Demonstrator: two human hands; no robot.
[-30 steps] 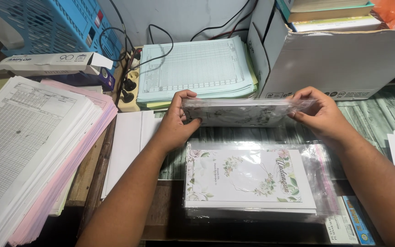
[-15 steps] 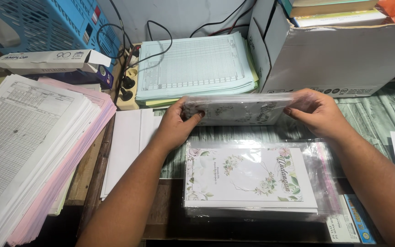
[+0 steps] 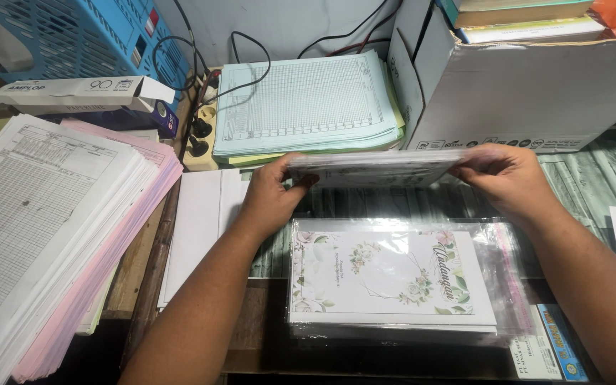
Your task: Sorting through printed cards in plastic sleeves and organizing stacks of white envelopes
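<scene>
Both my hands, left hand (image 3: 271,196) and right hand (image 3: 511,178), are gripping a card (image 3: 379,168) lying crosswise at mid-frame, fingers clamping its ends.

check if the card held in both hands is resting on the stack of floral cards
No, both hands, left and right, hold the card raised above the stack.

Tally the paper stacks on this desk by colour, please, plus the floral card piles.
White and pink form stack: 1
Pale blue-green form stack: 1
Plain white sheets: 1
Floral card piles: 2, one held in both hands, one in clear sleeves
Total: 5
</scene>
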